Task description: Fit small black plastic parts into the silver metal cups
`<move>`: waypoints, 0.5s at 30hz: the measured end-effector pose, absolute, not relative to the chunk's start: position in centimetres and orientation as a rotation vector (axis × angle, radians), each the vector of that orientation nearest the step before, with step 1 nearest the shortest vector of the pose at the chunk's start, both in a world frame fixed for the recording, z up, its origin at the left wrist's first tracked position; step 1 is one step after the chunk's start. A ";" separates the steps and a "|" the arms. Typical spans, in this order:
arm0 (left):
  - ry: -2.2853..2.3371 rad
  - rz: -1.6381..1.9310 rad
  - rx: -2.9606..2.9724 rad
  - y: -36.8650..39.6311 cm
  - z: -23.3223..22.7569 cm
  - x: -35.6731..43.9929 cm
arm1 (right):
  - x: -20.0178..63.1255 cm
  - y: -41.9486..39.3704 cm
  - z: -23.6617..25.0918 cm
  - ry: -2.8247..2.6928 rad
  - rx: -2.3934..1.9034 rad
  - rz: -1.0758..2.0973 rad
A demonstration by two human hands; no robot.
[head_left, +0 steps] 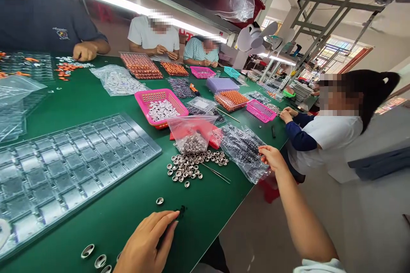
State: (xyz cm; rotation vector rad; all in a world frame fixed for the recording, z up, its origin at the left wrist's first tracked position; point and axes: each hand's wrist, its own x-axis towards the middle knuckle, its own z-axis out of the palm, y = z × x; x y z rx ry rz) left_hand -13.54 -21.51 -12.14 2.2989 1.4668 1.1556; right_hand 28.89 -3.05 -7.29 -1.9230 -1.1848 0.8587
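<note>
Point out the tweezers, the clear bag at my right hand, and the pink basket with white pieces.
Tweezers (216,172): head view, middle of the prongs.
Clear bag (242,147): head view, middle of its upper face.
Pink basket (158,96): head view, inner far wall.

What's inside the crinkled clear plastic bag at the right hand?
Rows of small black parts show through the bag. Whatever lies beneath them is hidden; the right hand covers part of the bag's edge.

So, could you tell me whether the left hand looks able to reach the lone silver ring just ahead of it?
Probably yes: the silver ring lies on the green table close to the left hand, with nothing visible between them, though the small black piece it seems to be pinching may need setting down.
</note>
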 end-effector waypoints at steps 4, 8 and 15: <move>1.467 1.146 2.288 -21.6 -12.3 -13.5 | 28.9 -4.0 -8.2 -1.258 -1.977 0.767; 1.457 1.149 2.276 -21.7 -12.3 -13.5 | 28.6 -4.3 -9.2 -1.358 -2.021 0.664; 1.456 1.155 2.299 -21.7 -12.1 -13.5 | 29.1 -3.8 -8.4 -1.522 -2.063 0.447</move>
